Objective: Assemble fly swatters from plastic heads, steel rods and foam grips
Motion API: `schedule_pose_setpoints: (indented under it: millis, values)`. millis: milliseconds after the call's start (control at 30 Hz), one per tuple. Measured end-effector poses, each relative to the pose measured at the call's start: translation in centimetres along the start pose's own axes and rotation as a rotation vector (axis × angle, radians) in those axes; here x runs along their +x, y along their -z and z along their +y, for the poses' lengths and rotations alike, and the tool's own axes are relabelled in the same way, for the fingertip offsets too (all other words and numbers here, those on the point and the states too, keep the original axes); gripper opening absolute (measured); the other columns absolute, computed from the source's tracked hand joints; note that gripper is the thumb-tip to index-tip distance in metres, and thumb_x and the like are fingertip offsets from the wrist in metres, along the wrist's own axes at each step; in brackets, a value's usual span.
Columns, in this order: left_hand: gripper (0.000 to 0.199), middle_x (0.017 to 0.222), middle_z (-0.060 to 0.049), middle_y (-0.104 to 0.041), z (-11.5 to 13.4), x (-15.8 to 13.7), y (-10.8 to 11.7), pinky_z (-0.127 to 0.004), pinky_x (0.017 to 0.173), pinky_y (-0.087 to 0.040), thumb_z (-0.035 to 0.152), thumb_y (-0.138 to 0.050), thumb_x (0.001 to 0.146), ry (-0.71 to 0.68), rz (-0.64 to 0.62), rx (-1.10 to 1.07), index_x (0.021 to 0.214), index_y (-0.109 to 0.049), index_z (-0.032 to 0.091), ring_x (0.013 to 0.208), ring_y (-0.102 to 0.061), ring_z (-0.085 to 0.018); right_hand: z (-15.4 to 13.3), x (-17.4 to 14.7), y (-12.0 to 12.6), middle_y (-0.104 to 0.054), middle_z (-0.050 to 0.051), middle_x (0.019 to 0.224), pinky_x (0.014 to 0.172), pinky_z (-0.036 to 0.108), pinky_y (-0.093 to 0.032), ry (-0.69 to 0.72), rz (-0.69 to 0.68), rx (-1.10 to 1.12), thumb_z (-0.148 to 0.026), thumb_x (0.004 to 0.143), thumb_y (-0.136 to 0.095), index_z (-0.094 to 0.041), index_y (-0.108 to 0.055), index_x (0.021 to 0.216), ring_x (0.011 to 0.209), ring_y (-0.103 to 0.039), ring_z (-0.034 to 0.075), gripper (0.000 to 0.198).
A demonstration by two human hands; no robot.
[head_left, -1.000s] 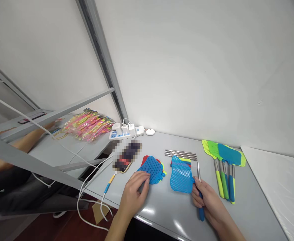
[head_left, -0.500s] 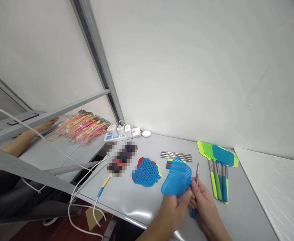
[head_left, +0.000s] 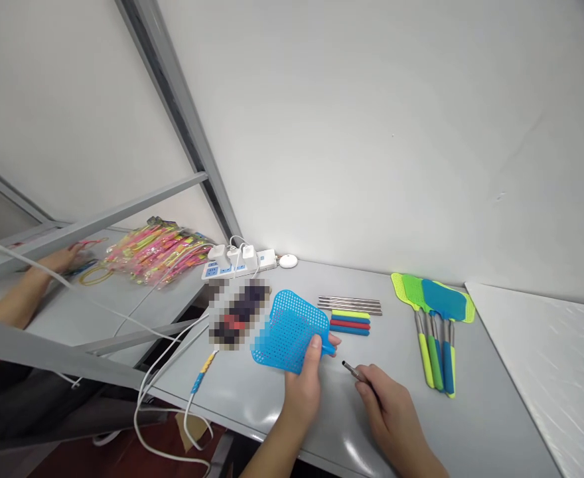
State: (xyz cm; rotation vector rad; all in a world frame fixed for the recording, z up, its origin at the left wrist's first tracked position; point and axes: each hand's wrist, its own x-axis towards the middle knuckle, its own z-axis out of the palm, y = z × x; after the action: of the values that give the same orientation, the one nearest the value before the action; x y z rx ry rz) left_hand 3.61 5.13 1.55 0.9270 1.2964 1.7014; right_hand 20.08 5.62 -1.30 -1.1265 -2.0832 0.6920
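Note:
My left hand (head_left: 306,385) pinches a blue perforated fly swatter head (head_left: 289,328) near its neck, thumb on top. The head covers the spot where a stack of swatter heads lay. In my right hand (head_left: 389,405) is a metal rod (head_left: 352,370), its bare tip pointing left toward the head's neck, a small gap apart. My fingers hide the rod's other end. Beyond my hands lie several loose metal rods (head_left: 350,304) and, just nearer, a row of yellow, blue and red handle grips (head_left: 350,322).
Several whole fly swatters (head_left: 434,299) lie overlapped at the right, beside a white panel (head_left: 535,358). A power strip (head_left: 239,265) with chargers stands at the back left, cables trailing down. Behind the grey frame, another person's arm (head_left: 23,292) reaches near bagged colourful items (head_left: 157,252).
My hands have drawn apart. The blue swatter head has moved left over the stack, and the rod has tipped from upright to pointing left.

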Motion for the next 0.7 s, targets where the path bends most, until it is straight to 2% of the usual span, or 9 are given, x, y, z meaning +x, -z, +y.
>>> schedule_pose_setpoints:
  millis: [400, 567, 700]
  values:
    - [0.034, 0.086, -0.006, -0.073, 1.5, -0.6, 0.6, -0.03, 0.08, -0.051, 0.045, -0.052, 0.092, -0.023, -0.142, 0.248, 0.084, -0.073, 0.018, 0.081, -0.067, -0.02, -0.2, 0.3, 0.2, -0.054, -0.002, 0.068, 0.055, 0.023, -0.036, 0.122, 0.054, -0.154, -0.029, 0.099, -0.04, -0.021, -0.059, 0.096, 0.059, -0.054, 0.012, 0.021]
    - [0.025, 0.09, -0.005, -0.074, 1.7, -0.2, 1.5, -0.029, 0.084, -0.051, 0.038, -0.056, 0.09, -0.048, -0.217, 0.345, 0.089, -0.074, 0.02, 0.086, -0.067, -0.02, -0.1, 0.2, 0.2, -0.056, -0.001, 0.069, 0.057, 0.023, -0.035, 0.14, 0.065, -0.195, -0.029, 0.1, -0.041, -0.021, -0.061, 0.102, 0.061, -0.056, 0.013, 0.021]
    - [0.026, 0.093, -0.005, -0.074, 1.5, -0.3, 1.8, -0.03, 0.087, -0.049, 0.038, -0.054, 0.092, -0.048, -0.249, 0.343, 0.09, -0.074, 0.021, 0.089, -0.067, -0.019, -0.7, 0.2, 0.1, -0.061, 0.0, 0.073, 0.058, 0.025, -0.034, 0.126, 0.051, -0.191, -0.029, 0.1, -0.039, -0.021, -0.059, 0.107, 0.065, -0.058, 0.014, 0.023]
